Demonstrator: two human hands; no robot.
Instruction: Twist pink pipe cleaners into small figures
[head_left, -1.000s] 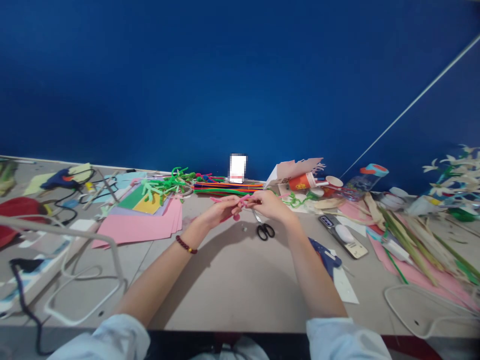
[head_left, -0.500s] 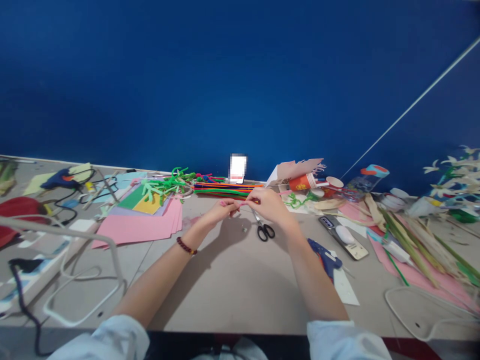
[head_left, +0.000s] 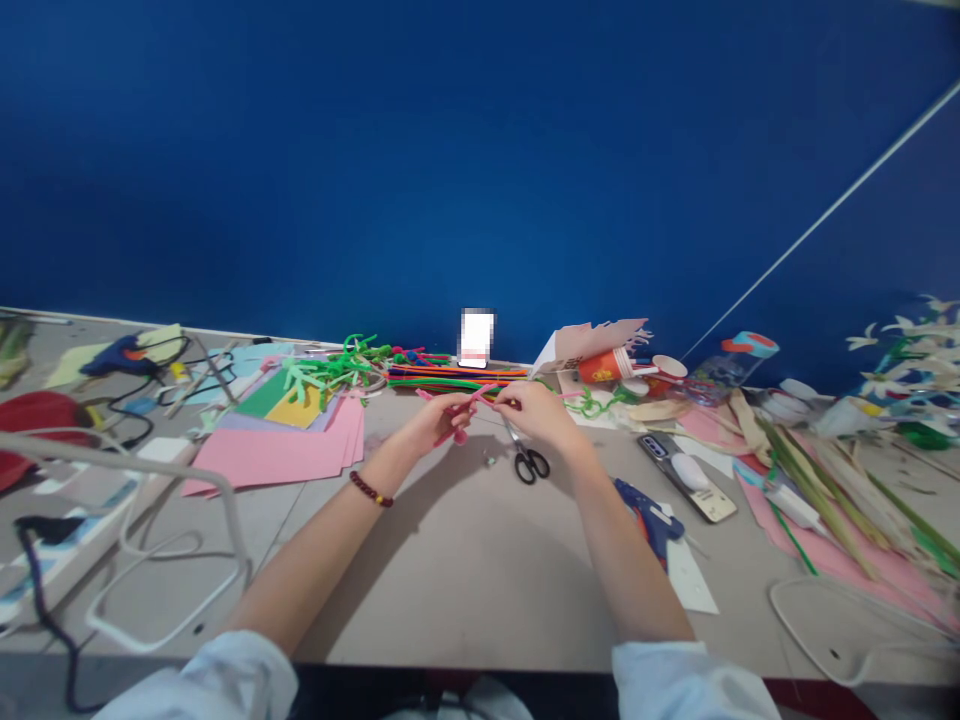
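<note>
A pink pipe cleaner (head_left: 485,392) runs between my two hands above the table. My left hand (head_left: 439,422) is closed on it, fingers pinched, with a small pink rounded end (head_left: 460,437) showing below them and a pink tip at the upper left. My right hand (head_left: 536,408) pinches the same pipe cleaner from the right side. Just below the right fingers lie scissors with black handles (head_left: 531,464), their blades pointing away from me. Behind both hands is a bundle of coloured pipe cleaners (head_left: 450,378), orange, green and purple among them.
Pink paper sheets (head_left: 277,455) and green pipe-cleaner shapes (head_left: 307,375) lie left, beyond a power strip (head_left: 97,530). A lit phone (head_left: 476,337) leans on the blue wall. At right are a glue gun (head_left: 649,515), another phone (head_left: 712,500), paper cups (head_left: 604,366) and dried leaves (head_left: 817,480).
My left hand has turned and its fingers have shifted, so more of the pink pipe cleaner shows above and below it. My right hand has moved only slightly and keeps its pinch.
</note>
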